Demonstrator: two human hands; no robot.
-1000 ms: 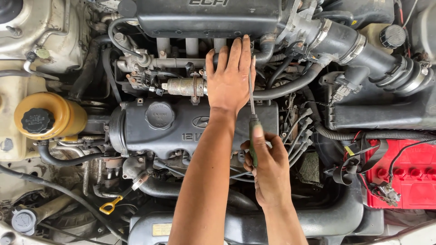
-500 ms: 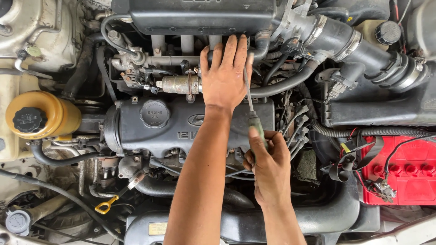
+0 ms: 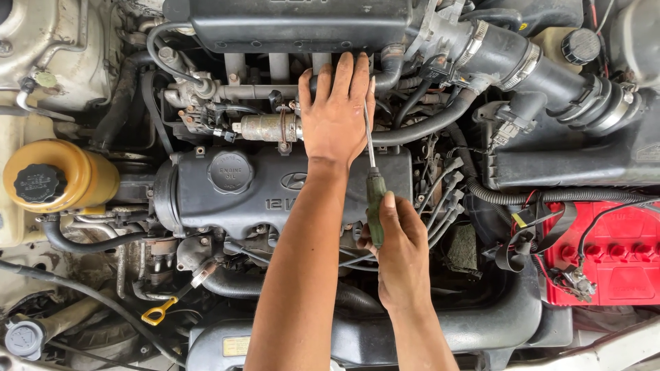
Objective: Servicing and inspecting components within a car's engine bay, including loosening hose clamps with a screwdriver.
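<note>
- The left hand point(image 3: 335, 113) lies flat, palm down, at about 12 o'clock from the picture's middle, its fingers point(image 3: 344, 72) spread narrowly and stretched toward the black intake manifold point(image 3: 302, 24); they grip nothing and rest on the hoses and pipes behind the valve cover.
- The right hand point(image 3: 402, 257) sits at about 5 o'clock from the left hand, its fingers wrapped around the green handle of a screwdriver point(image 3: 375, 199), thumb laid along the handle.
- The screwdriver's thin metal shaft runs up toward 12 o'clock, just beside the right edge of the left hand; its tip is lost among the hoses near the little finger, and what it touches cannot be told.
- The black valve cover point(image 3: 227, 196) lies under the left forearm, with a round oil filler cap point(image 3: 231, 172) at 9 o'clock from the wrist.
- A yellow fluid reservoir point(image 3: 82, 178) with a black cap stands far out at 9 o'clock.
- A red battery point(image 3: 619, 261) sits at 3 o'clock from the right hand, well apart.
- A ribbed black air intake hose point(image 3: 543, 69) crosses the 1 o'clock corner.
- A yellow dipstick loop point(image 3: 155, 316) shows at 8 o'clock, low in the bay.
</note>
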